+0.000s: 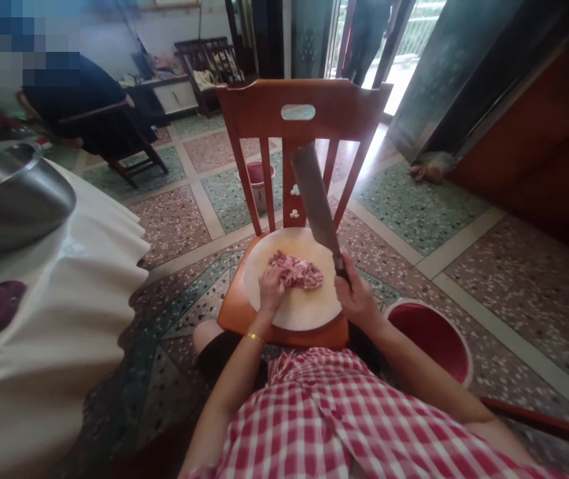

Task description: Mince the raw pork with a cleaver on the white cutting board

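Observation:
A heap of chopped raw meat (302,271) lies on a round, pale cutting board (304,313), which rests on the seat of a wooden chair (242,296). At the heap's left edge is my left hand (271,291), its fingers curled onto the meat and partly sunk from sight. My right hand (357,293) is closed round the dark handle of a cleaver (314,196). The cleaver's broad blade is raised above the board and points up, away from me, with the chair's back behind it.
At left, a table with a cream cloth (100,286) carries a large metal pot (15,199). A red bucket (431,339) stands right of the chair, a smaller bin (260,186) behind it. One person (85,100) sits back left; another (367,40) stands by the doorway.

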The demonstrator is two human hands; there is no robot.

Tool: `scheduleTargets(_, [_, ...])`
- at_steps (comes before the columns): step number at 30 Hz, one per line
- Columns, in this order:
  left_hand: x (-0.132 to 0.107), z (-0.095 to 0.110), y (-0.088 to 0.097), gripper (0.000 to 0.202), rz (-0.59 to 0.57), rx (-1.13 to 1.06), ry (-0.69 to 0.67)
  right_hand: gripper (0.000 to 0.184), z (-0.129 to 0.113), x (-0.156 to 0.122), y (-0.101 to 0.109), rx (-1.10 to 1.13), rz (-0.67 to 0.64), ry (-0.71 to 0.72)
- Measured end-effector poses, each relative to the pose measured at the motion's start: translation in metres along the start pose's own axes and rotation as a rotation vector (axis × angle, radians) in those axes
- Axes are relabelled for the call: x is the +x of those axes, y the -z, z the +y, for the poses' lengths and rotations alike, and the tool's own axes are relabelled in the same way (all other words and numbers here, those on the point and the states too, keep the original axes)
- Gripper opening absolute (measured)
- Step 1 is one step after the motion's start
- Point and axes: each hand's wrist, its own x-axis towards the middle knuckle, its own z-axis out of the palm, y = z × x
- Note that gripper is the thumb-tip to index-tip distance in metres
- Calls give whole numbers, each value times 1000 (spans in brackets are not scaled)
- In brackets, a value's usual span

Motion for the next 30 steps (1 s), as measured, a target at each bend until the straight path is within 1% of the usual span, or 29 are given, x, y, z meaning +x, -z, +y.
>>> scheduleTargets(2, [-11,-4,3,26,69,-1,68,54,14,-5,-21,-32,-42,-17])
scheduleTargets(4, [-25,-10,4,22,94,-15,122,52,29,-7,-38,-60,-192,-120])
scheduleTargets(6, [-37,-16,3,22,96,-42,172,51,34,-5,-43,-64,-299,-202])
scheduleTargets(7, [-42,-18,2,22,106,-56,200,50,30,-3,-39,-53,-311,-197])
scheduleTargets(9, [-46,-20,1,22,146,-82,254,49,15,4,-27,-10,-257,-88])
scheduleTargets(11, [-43,-17,2,23,196,-106,278,49,-2,11,-18,30,-147,71])
scheduleTargets(12, [-39,-15,3,23,215,-119,272,49,-6,13,-18,40,-86,132])
scheduleTargets(13, [-35,-13,5,24,233,-131,260,50,-7,13,-22,40,-41,161])
scheduleTargets(14, [-32,-11,7,24,247,-142,245,51,-3,12,-28,26,-32,150])
scheduleTargets(15, [-28,-9,9,24,262,-149,230,51,5,10,-36,-1,-64,101])
scheduleTargets(16, [-26,-9,10,24,274,-150,217,52,14,7,-43,-32,-127,27])
scheduleTargets(17, [-25,-10,10,23,277,-150,206,52,23,5,-50,-75,-219,-62])
scheduleTargets(18, [-26,-11,10,22,277,-148,202,51,31,3,-54,-105,-290,-135])
scheduleTargets(19, [-27,-14,9,21,272,-146,206,50,35,2,-55,-122,-340,-182])
scheduleTargets(20, [-29,-16,8,20,268,-144,217,50,36,3,-52,-119,-355,-193])
scheduleTargets(21, [-31,-18,8,19,269,-143,234,49,33,4,-48,-100,-337,-171])
scheduleTargets(23, [-32,-17,8,18,283,-142,258,49,21,8,-37,-38,-235,-69])
scheduleTargets(25, [-27,-10,13,18,299,-153,238,51,10,11,-32,4,-104,25])
scheduleTargets(26, [-22,-5,16,18,309,-161,216,52,8,10,-33,4,-67,38])
scheduleTargets(27, [-17,1,19,19,318,-168,191,51,8,9,-37,-10,-66,24])
scheduleTargets(28, [-11,6,23,20,328,-166,169,51,11,7,-41,-34,-100,-15])
scheduleTargets(30, [-3,11,26,22,303,-124,130,48,18,3,-49,-86,-209,-120])
